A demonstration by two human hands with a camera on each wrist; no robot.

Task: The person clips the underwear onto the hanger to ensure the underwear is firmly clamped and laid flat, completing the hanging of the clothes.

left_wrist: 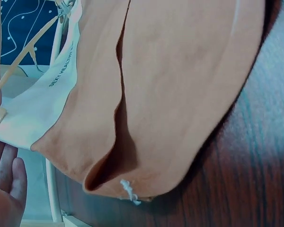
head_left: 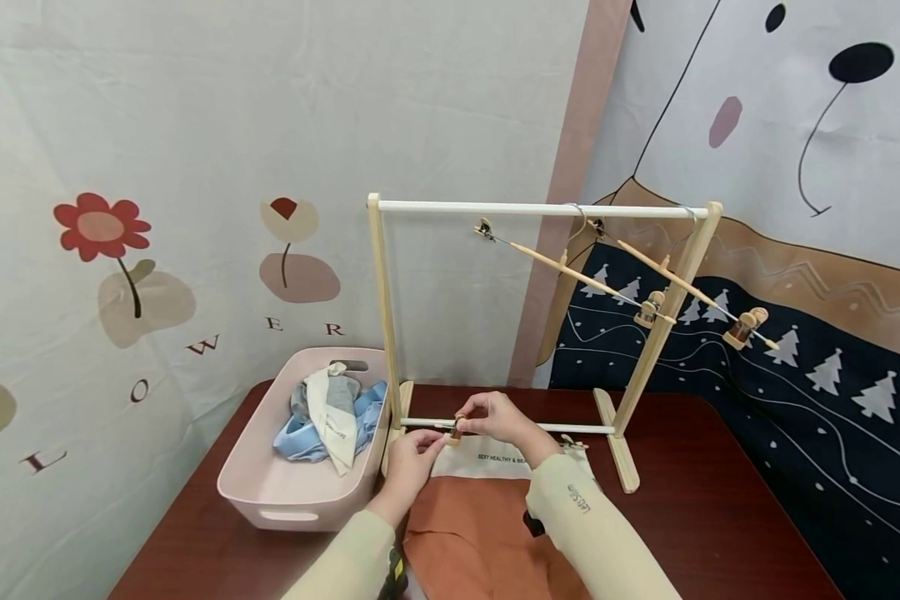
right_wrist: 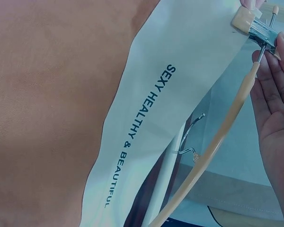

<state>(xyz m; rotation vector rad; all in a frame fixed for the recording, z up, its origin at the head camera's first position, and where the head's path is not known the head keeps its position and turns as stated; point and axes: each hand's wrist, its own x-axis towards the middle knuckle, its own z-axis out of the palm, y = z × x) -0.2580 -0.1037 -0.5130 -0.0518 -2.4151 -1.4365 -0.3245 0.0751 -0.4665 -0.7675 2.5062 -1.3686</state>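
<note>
A rust-orange garment [head_left: 487,533] with a wide white waistband [right_wrist: 146,94], printed with dark lettering, lies on the table. My left hand [head_left: 411,463] pinches the left corner of that waistband. In my right hand [head_left: 501,417], thumb and fingers grip the wooden-and-metal clip [right_wrist: 255,27] of a hanger, and the clip sits over the waistband edge beside my left fingertips. From this clip the hanger's wooden bar [right_wrist: 222,127] runs along the band. Another clip [head_left: 572,443] is at the band's far right corner, partly behind my right forearm.
A wooden rack [head_left: 384,283] stands behind the garment, with two clip hangers [head_left: 570,268] on the right of its white top rail [head_left: 480,207]. To the left, a pink basket [head_left: 300,500] holds crumpled blue, grey and cream cloth [head_left: 333,417]. A patterned curtain hangs behind the table [head_left: 705,500].
</note>
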